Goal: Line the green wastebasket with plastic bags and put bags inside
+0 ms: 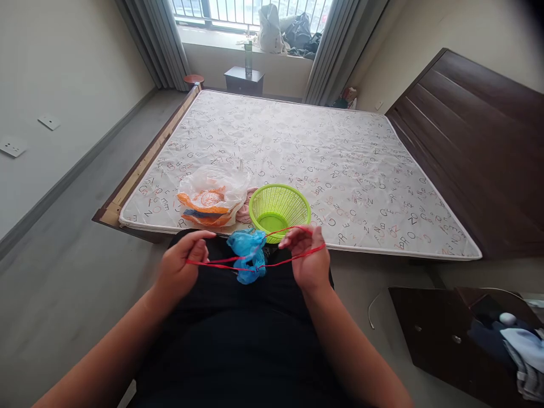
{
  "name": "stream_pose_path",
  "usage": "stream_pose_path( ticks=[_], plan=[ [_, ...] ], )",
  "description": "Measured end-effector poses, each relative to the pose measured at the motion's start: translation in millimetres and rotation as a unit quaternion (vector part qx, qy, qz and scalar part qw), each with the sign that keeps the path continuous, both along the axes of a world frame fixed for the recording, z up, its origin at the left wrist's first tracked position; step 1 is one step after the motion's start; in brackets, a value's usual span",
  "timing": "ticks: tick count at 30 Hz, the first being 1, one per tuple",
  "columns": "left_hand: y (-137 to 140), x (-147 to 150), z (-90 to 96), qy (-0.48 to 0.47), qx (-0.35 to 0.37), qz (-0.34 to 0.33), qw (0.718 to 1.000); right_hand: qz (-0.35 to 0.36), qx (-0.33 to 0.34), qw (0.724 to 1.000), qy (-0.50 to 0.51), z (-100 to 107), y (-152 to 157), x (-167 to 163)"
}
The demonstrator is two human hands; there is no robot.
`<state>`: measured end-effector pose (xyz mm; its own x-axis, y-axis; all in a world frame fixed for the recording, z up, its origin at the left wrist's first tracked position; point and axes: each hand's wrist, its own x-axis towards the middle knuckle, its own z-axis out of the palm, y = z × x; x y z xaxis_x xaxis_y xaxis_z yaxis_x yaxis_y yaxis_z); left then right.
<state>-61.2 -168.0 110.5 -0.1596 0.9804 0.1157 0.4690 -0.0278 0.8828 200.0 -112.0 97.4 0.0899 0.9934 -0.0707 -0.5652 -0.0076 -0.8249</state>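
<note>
A crumpled blue plastic bag (246, 243) hangs over my lap between my two hands, gathered on a loop of red string (280, 262). My left hand (182, 262) is closed on the left end of the string, its index finger pointing toward the bag. At the other end, my right hand (309, 258) has curled fingers with the string looped around them and the thumb. The string is stretched nearly level between the hands. Just beyond the bag, a green plastic basket (278, 218) stands at the near edge of the mattress.
On the letter-printed mattress (289, 136), a white and orange plastic bag (212, 192) lies left of the basket, with pink cloth (244, 211) between them. A dark board (437, 328) with clothes on it is at the lower right. Behind the bed stands a small nightstand (244, 82) with a bottle.
</note>
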Motion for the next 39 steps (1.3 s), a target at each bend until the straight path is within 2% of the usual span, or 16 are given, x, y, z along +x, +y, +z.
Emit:
stream_pose_path(
  ticks=[2,4,7,10,13,15,17,19,24,26,28,31,34,37,39],
  plan=[
    [6.0,-15.6,4.1,-0.005,-0.007,0.047,0.999,-0.024,0.003,0.999,0.024,5.4,4.8,11.8],
    [13.6,-32.2,5.3,-0.048,-0.011,0.078,0.996,-0.005,0.001,0.999,0.037,10.3,7.1,23.2],
    [23.8,-53.2,1.4,-0.204,0.0,0.105,0.973,0.042,-0.012,0.998,0.052,14.4,7.8,34.7],
    [29.6,-63.1,-3.8,-0.39,-0.009,0.115,0.914,0.077,-0.026,0.995,0.064,15.8,7.5,36.9],
    [31.7,-62.3,-4.9,-0.545,-0.05,0.142,0.825,0.119,-0.031,0.99,0.066,16.6,6.7,34.5],
    [31.6,-59.4,-3.6,-0.603,-0.065,0.165,0.778,0.139,-0.024,0.988,0.064,17.8,5.4,34.0],
    [30.4,-57.5,-1.9,-0.627,-0.064,0.17,0.757,0.154,-0.015,0.986,0.058,19.8,3.5,35.4],
    [28.1,-57.3,0.0,-0.634,-0.063,0.145,0.757,0.172,-0.01,0.984,0.045,22.0,1.7,38.2],
    [21.2,-60.7,8.4,-0.61,-0.08,0.023,0.788,0.201,-0.005,0.979,-0.017,19.8,2.9,41.7],
    [18.1,-60.0,13.6,-0.594,-0.088,-0.004,0.8,0.199,-0.012,0.977,-0.073,12.8,6.1,40.3],
    [14.3,-56.7,18.8,-0.566,-0.1,-0.032,0.818,0.189,-0.033,0.967,-0.171,3.6,9.6,37.5],
    [7.9,-46.6,25.7,-0.497,-0.108,-0.074,0.858,0.147,-0.04,0.916,-0.372,-9.1,11.6,28.7],
    [2.3,-33.1,30.1,-0.44,-0.115,-0.111,0.884,0.121,0.049,0.845,-0.518,-18.4,5.2,8.5],
    [-2.8,-20.3,31.5,-0.412,-0.128,-0.137,0.892,0.201,0.146,0.784,-0.568,-31.6,-8.0,-24.0],
    [-6.4,-14.1,31.5,-0.4,-0.131,-0.148,0.895,0.262,0.162,0.736,-0.603,-45.8,-15.1,-46.6]
  ],
)
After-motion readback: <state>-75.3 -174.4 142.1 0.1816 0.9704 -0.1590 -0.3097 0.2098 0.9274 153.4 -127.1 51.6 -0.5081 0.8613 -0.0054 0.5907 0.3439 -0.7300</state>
